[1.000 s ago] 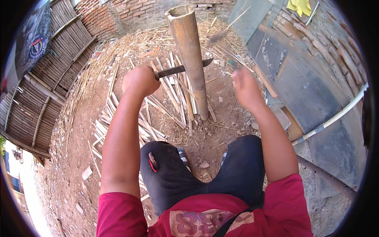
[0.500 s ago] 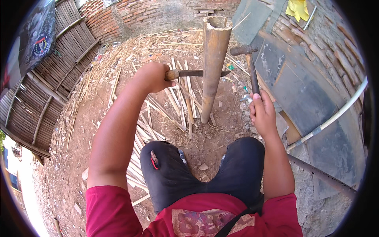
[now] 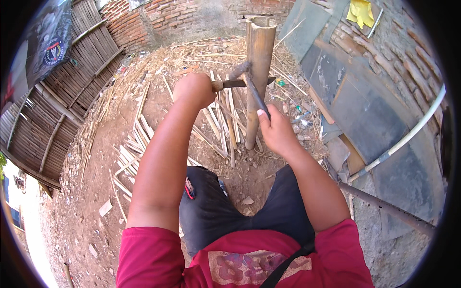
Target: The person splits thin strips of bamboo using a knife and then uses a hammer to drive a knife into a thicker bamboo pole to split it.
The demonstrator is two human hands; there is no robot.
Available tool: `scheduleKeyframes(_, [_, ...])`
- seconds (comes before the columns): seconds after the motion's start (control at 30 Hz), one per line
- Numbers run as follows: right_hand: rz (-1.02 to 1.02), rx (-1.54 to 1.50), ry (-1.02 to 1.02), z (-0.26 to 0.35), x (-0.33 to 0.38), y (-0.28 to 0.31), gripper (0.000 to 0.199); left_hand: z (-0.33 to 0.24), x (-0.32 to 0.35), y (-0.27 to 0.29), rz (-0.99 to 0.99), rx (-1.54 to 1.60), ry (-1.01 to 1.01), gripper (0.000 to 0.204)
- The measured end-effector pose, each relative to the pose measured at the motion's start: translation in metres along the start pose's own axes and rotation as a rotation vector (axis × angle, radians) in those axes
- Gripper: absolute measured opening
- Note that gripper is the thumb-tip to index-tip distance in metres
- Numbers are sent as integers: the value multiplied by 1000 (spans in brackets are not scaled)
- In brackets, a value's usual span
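Observation:
A bamboo pole (image 3: 260, 53) stands upright on the dirt ahead of me, its hollow end up. My left hand (image 3: 194, 90) is closed round the wooden handle of a long knife (image 3: 234, 83). The blade lies crosswise at the pole; its middle is hidden by the bamboo and the tip shows on the right. I cannot tell if it sits in a split or behind the pole. My right hand (image 3: 277, 129) grips a hammer (image 3: 257, 94) by its dark handle. The hammer's head is at the pole's left side, just above the blade; contact is unclear.
Cut bamboo strips (image 3: 222, 126) lie on the ground beyond and left of my knees. Dark flat sheets (image 3: 357, 108) lean at the right, near a pale pipe (image 3: 408, 137) and a rusty pole (image 3: 389, 210). A bamboo-slat panel (image 3: 57, 108) is at the left, a brick wall (image 3: 168, 14) behind.
My right hand has swung the hammer leftward, from right of the bamboo pole to the knife blade. My left hand and the knife have shifted slightly right and up.

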State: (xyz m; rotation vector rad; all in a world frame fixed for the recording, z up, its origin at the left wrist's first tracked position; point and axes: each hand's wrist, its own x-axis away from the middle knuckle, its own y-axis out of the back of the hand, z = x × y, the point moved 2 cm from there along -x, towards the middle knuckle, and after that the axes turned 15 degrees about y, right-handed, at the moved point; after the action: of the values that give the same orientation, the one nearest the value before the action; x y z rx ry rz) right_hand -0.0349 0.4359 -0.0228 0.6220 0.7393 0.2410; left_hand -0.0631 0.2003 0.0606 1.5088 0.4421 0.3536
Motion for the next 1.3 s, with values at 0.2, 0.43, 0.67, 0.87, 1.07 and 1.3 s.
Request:
scheduleKeyframes(0.2, [-247, -96, 105, 40, -21, 28, 29, 23, -1, -3, 31, 9, 36, 28])
scheduleKeyframes(0.43, [-18, 13, 29, -2, -5, -21, 28, 24, -8, -12, -22, 12, 80, 31])
scheduleKeyframes(0.67, [-280, -90, 179, 49, -30, 17, 32, 30, -4, -13, -14, 22, 102, 33])
scheduleKeyframes(0.87, [-15, 46, 51, -1, -10, -24, 30, 9, 6, -13, -63, 44, 55, 34])
scheduleKeyframes(1.07, [-250, -64, 133, 38, -19, 17, 29, 5, 6, -3, -5, 41, 95, 34])
scheduleKeyframes(1.3, [-72, 22, 35, 6, -12, 19, 31, 12, 7, -5, 19, 27, 90, 24])
